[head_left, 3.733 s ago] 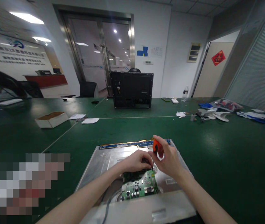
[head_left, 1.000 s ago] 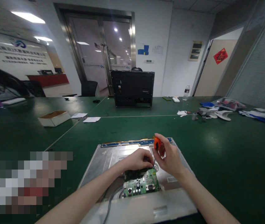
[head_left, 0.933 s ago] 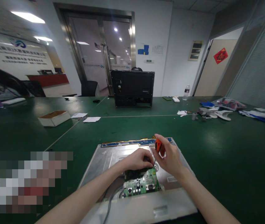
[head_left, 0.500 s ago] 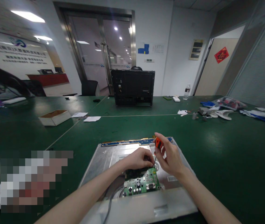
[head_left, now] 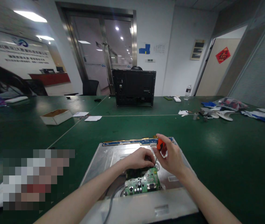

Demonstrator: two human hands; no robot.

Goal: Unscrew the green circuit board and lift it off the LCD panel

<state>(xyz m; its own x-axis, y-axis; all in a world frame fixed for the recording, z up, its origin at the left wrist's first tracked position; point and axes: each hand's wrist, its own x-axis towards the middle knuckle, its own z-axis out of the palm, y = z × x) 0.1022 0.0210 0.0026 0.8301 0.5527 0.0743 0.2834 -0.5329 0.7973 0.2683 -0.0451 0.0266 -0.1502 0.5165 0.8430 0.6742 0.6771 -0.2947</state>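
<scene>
Our right hand (head_left: pixel 171 160) grips the small orange-handled screwdriver (head_left: pixel 160 146), tip down at the 1 o'clock corner of the green circuit board (head_left: pixel 143 184). Our left hand (head_left: pixel 139 158) is curled, fingertips pinching something (too small to tell) beside the tip. Board sits on the flat silver metal monitor back panel (head_left: pixel 109 158), on the green tabletop (head_left: pixel 216 149).

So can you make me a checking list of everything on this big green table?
Surface: green table.
Job's things: metal panel lying flat, green circuit board on it, orange screwdriver with its tip at the board.
Clutter: open box, papers, bottle, white and blue bits.
Grippers: right hand holds the screwdriver; left hand rests on the board.
Cables: grey cable.
Surroundings: black monitor back, glass doors.
</scene>
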